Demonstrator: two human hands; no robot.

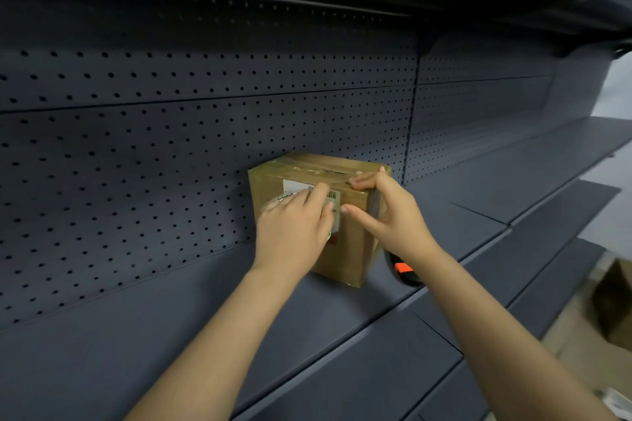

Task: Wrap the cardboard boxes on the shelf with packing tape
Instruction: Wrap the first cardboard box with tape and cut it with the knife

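White barcode label (297, 185) on cardboard box (350, 244)

Set on dark grey metal shelf (205, 335), backed against perforated metal back panel (136, 164): brown cardboard box (352, 249). Flat on its front face: left hand (294, 229). Spanning its upper right corner: right hand (393, 212). Just right of it, behind the right forearm: black-and-orange tool (405, 272).
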